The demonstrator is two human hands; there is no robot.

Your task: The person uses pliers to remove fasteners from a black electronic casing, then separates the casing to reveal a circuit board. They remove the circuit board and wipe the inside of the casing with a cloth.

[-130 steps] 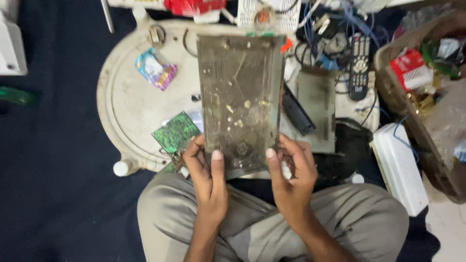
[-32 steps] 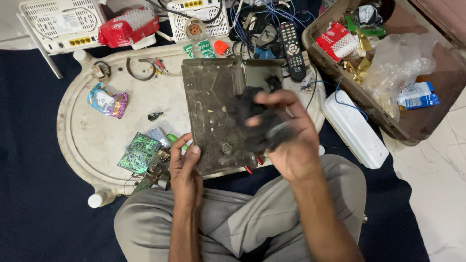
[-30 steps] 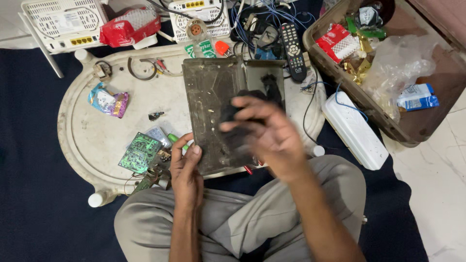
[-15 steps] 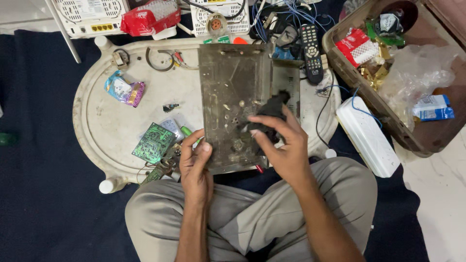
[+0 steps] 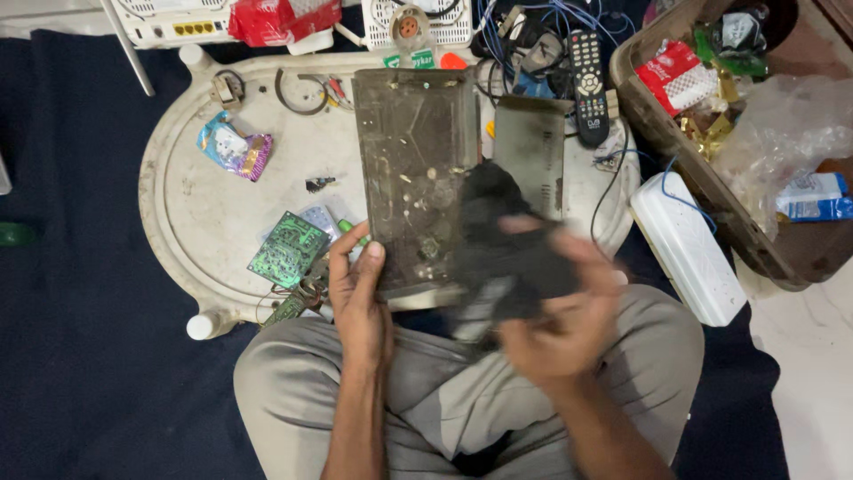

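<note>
Left hand [image 5: 357, 298] gripping dusty metal panel [image 5: 416, 182] (lower edge), right hand [image 5: 555, 311] clutching dark cloth [image 5: 502, 249]

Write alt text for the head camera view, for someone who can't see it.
A seated person's left hand grips the lower left edge of a dusty grey metal panel over a white oval plastic tray, while the blurred right hand holds a dark crumpled cloth at its lower right. A green circuit board lies on the tray.

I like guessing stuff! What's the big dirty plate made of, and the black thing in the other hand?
The plate looks like thin sheet metal: flat, grey, dull, with punched holes and a dusty, stained finish. The black thing in the right hand looks like soft cloth, since it bunches and folds, though blur leaves this unsure.
</note>
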